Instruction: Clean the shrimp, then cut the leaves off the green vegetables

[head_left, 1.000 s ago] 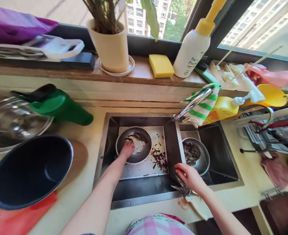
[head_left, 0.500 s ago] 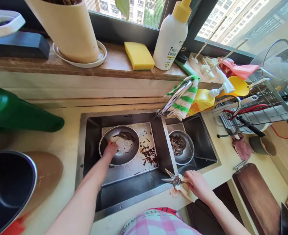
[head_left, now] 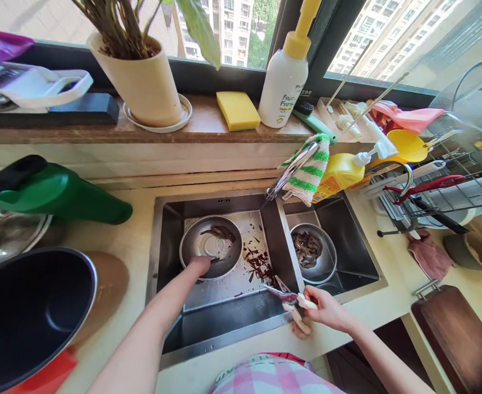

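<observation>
My left hand (head_left: 199,265) reaches into a metal strainer bowl (head_left: 186,235) in the left sink basin. Its fingers curl down out of sight, with a dark sliver showing at their tips; what they grip is unclear. A few dark shrimp (head_left: 221,232) lie at the strainer's far side. My right hand (head_left: 320,307) holds kitchen shears (head_left: 288,298) with pale handles, blades spread and pointing left over the basin's front edge. In the right basin, a second strainer bowl (head_left: 326,262) contains a heap of shrimp (head_left: 305,249). Dark reddish scraps (head_left: 259,265) are strewn on the left basin floor.
A faucet (head_left: 292,169) draped with a striped cloth (head_left: 312,172) rises behind the divider. Left of the sink are a dark pot (head_left: 31,312) and a green bottle (head_left: 64,194). A dish rack (head_left: 441,205) and a cutting board (head_left: 456,334) stand right.
My left hand has curled down farther into the strainer, hiding its fingers. My right hand has turned the shears, and their blades now point more up and left. The view has shifted.
</observation>
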`<action>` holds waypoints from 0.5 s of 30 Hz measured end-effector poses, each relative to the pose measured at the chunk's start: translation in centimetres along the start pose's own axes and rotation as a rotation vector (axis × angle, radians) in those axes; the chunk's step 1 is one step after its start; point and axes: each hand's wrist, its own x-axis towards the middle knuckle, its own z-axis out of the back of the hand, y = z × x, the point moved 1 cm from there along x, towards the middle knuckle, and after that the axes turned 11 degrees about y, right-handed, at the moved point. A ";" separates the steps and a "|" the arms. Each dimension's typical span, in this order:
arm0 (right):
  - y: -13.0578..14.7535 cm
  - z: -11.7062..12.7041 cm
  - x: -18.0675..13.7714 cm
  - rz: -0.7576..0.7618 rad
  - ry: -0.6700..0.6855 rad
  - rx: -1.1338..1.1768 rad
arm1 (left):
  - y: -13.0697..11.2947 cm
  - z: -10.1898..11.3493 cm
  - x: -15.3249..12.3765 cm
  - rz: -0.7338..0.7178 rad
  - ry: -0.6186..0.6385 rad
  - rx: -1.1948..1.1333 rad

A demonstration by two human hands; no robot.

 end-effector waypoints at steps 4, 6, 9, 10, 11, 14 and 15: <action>2.1 -0.9 1.5 0.179 0.275 0.514 | -1.3 -0.1 -2.4 -0.114 -0.065 -0.155; 2.7 -1.6 2.3 0.262 0.361 0.740 | -2.4 -0.6 -4.1 -0.189 -0.104 -0.256; 2.7 -2.8 3.6 0.330 0.393 0.977 | -4.6 -1.9 -6.9 -0.306 -0.143 -0.429; 2.6 -3.3 4.0 0.340 0.383 1.021 | -5.5 -2.4 -7.9 -0.335 -0.156 -0.474; 2.5 -3.7 4.4 0.347 0.374 1.050 | -6.4 -2.9 -8.8 -0.368 -0.166 -0.530; 2.4 -4.8 5.0 0.350 0.390 1.082 | -9.4 -3.9 -11.5 -0.518 -0.129 -0.875; 2.5 -5.1 5.0 0.342 0.411 1.084 | -10.4 -4.2 -12.3 -0.578 -0.097 -1.026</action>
